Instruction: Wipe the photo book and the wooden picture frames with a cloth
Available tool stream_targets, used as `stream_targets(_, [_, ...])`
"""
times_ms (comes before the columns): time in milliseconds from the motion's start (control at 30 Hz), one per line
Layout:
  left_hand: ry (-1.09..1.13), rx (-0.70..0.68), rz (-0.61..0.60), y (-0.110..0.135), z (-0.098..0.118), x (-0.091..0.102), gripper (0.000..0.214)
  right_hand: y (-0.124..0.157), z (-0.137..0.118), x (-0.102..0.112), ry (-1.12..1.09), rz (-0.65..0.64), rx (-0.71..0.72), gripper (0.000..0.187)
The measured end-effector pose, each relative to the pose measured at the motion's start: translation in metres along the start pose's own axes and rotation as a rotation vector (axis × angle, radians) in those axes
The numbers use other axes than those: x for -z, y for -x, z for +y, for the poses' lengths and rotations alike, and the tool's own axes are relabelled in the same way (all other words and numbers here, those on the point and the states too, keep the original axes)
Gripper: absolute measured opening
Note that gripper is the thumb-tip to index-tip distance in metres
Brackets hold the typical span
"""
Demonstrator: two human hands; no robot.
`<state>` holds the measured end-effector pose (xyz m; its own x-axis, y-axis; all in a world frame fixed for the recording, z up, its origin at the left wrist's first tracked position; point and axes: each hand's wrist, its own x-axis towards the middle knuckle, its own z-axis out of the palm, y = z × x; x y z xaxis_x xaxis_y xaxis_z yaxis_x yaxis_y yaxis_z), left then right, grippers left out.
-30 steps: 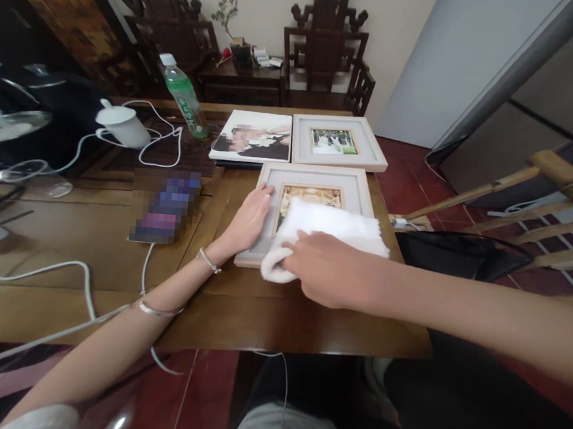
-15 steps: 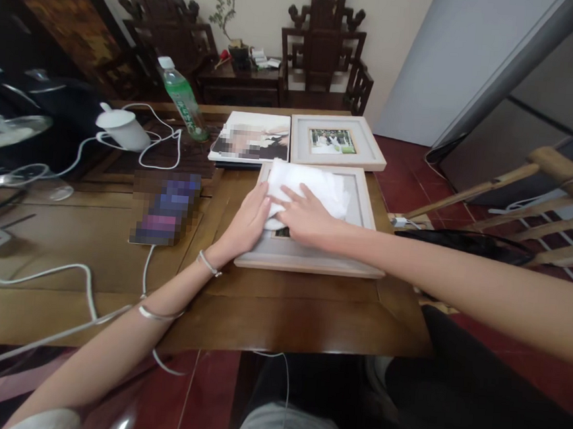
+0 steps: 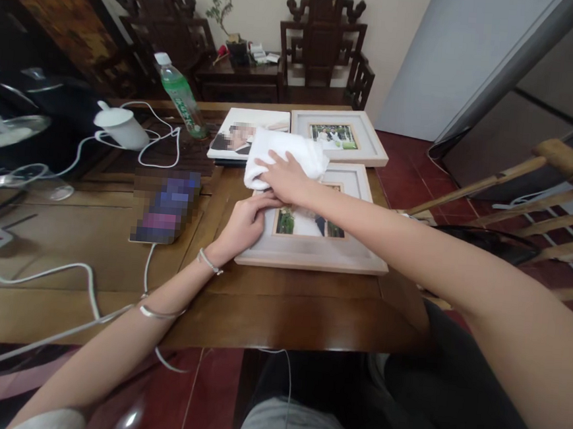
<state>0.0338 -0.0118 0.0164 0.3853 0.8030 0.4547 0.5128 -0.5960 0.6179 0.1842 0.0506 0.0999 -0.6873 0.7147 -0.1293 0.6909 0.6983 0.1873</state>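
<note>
A pale wooden picture frame [image 3: 313, 259] lies flat on the brown table [image 3: 283, 313] in front of me. My left hand [image 3: 243, 223] rests on the frame's left edge, fingers flat and spread, holding it down. My right hand [image 3: 284, 178] presses a white cloth [image 3: 279, 149] onto the frame's far left corner, fingers laid over the cloth. The photo inside the frame shows below my right wrist.
Two more pictures lie beyond: a frameless photo print [image 3: 243, 135] and a second pale frame [image 3: 339, 136]. A phone [image 3: 165, 206] with a white cable, a white cup [image 3: 117, 126] and a green bottle [image 3: 179, 97] stand to the left. A wooden chair back [image 3: 557, 183] is at the right.
My right hand has swept the cloth from the frame's near edge up across the glass to its far left corner. My left hand stayed on the left edge.
</note>
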Motion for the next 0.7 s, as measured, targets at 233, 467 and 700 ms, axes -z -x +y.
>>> stream_targets(233, [0.019, -0.008, 0.006, 0.001, -0.002, -0.002, 0.049, 0.016, 0.017, -0.014, 0.034, 0.013, -0.089, 0.05])
stream_targets(467, [-0.001, -0.008, 0.006, 0.001, -0.002, -0.001, 0.049, 0.045, 0.044, -0.027, 0.115, -0.014, -0.112, 0.047])
stream_targets(700, [-0.012, -0.002, 0.014, 0.001, -0.003, -0.001, 0.05, 0.111, 0.094, -0.031, 0.154, -0.069, -0.247, 0.049])
